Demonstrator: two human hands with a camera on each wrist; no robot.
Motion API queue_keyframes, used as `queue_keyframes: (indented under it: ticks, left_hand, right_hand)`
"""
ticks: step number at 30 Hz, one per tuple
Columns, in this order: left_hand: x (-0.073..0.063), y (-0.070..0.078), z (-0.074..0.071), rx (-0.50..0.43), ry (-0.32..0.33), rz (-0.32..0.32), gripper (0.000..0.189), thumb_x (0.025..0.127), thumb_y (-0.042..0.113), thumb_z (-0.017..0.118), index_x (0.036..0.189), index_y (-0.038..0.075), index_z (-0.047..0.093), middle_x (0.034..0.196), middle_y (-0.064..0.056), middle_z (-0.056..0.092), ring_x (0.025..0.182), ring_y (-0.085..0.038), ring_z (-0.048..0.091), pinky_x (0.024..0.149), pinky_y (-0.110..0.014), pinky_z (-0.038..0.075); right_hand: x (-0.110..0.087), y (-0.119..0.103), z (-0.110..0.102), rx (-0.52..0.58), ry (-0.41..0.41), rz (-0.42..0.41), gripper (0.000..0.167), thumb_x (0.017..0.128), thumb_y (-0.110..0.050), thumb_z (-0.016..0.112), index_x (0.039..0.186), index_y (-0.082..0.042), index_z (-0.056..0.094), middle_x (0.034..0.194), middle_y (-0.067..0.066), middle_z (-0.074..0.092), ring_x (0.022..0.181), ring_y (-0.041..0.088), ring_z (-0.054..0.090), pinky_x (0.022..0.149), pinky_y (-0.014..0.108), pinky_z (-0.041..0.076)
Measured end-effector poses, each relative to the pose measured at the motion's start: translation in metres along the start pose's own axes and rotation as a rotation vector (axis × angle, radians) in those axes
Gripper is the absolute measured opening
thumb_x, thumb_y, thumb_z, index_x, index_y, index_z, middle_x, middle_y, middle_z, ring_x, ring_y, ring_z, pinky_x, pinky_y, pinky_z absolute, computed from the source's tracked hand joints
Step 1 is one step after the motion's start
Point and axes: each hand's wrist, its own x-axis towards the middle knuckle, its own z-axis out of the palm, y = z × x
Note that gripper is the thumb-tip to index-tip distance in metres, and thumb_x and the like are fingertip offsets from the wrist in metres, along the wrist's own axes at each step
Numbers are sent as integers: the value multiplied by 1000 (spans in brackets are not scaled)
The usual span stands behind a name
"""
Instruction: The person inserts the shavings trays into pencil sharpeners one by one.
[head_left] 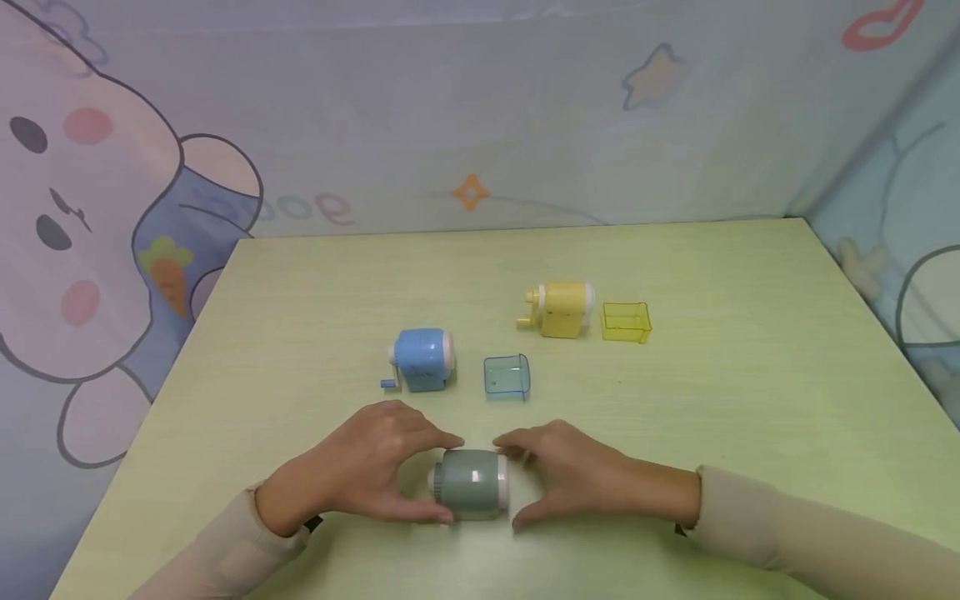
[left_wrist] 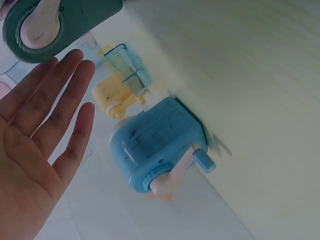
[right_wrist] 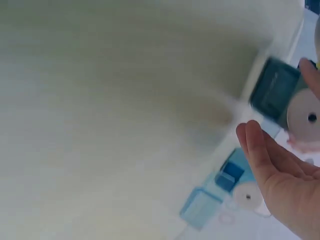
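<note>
A dark green crank pencil sharpener point(head_left: 471, 483) with a white front ring stands at the near middle of the table, between both hands. My left hand point(head_left: 375, 467) is on its crank side, fingers nearly straight, with the thumb tip right at the near lower edge. On the white-ring side, my right hand point(head_left: 581, 471) holds nothing; its fingers and thumb are spread apart around that end. In the right wrist view, a dark box-shaped part point(right_wrist: 275, 90) shows in the sharpener's lower body. The left wrist view shows its pale crank arm point(left_wrist: 41, 22) close above the left fingertips.
Behind the left hand stands a blue sharpener point(head_left: 423, 358), with a clear blue drawer point(head_left: 507, 377) to its right. Farther back are a yellow sharpener point(head_left: 564, 308) and a clear yellow drawer point(head_left: 626, 322). A printed cloth point(head_left: 525, 125) hangs behind the light table point(head_left: 712, 375).
</note>
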Motion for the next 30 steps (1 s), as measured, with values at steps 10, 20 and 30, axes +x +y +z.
queue_keyframes:
  ticks: [10, 20, 30]
  left_hand:
    - [3, -21, -17, 73, 193, -103, 42, 90, 43, 73, 120, 13, 71, 119, 2, 68, 107, -16, 64, 87, -37, 54]
    - [5, -43, -18, 101, 171, -377, 69, 80, 16, 86, 140, 6, 53, 144, -17, 48, 118, -34, 54, 71, -40, 57]
    - [13, -53, -12, 71, 154, -421, 55, 81, 7, 84, 130, -1, 60, 137, -23, 53, 114, -36, 61, 86, -47, 55]
  right_hand:
    - [1, 14, -46, 75, 101, 83, 63, 71, -20, 92, 123, 2, 65, 114, 11, 70, 90, 23, 69, 82, 37, 57]
    - [22, 40, -58, 34, 237, 172, 63, 75, -11, 88, 128, 9, 59, 117, 21, 65, 80, 24, 68, 69, 32, 57]
    - [38, 54, -55, 42, 207, 181, 68, 75, -11, 89, 132, 9, 57, 121, 19, 65, 82, 25, 67, 68, 27, 56]
